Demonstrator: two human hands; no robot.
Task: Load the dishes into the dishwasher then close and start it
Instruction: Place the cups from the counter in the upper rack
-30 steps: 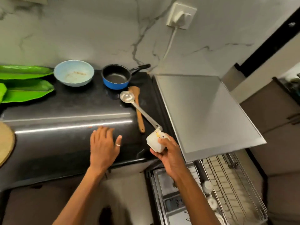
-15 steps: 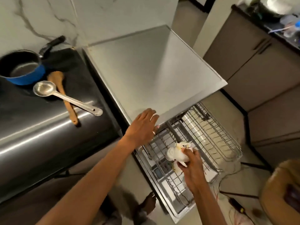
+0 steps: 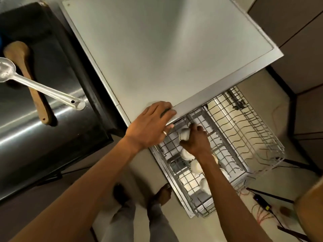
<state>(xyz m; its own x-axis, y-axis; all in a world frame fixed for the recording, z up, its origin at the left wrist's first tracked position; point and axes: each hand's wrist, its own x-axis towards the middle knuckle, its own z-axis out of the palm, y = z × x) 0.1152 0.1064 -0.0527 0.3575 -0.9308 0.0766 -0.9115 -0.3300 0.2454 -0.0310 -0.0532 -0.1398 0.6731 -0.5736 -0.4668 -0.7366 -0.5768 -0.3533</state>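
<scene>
At the bottom of the view, the person's legs and feet stand on the pale floor, just left of the pulled-out rack. A black cable and a tangle of red wires lie on the floor at the rack's near right corner.

The rack is a wire basket extended from under the dishwasher's grey top. Its left lane holds several white cups in a row running toward the viewer; its right section of tines shows no dishes. The right forearm crosses over this row and hides parts of it.

The right hand reaches down into the far end of the left lane, fingers curled around a white cup. The cup sits low among the wires; whether it rests on the rack cannot be told.

The left hand lies palm down on the front edge of the top, fingers together and bent over the lip, directly beside the right hand. A ring shows on one finger.

To the left, the dark counter carries a steel ladle laid across a wooden spoon. Beyond the top, at far right, cabinet fronts are visible.
</scene>
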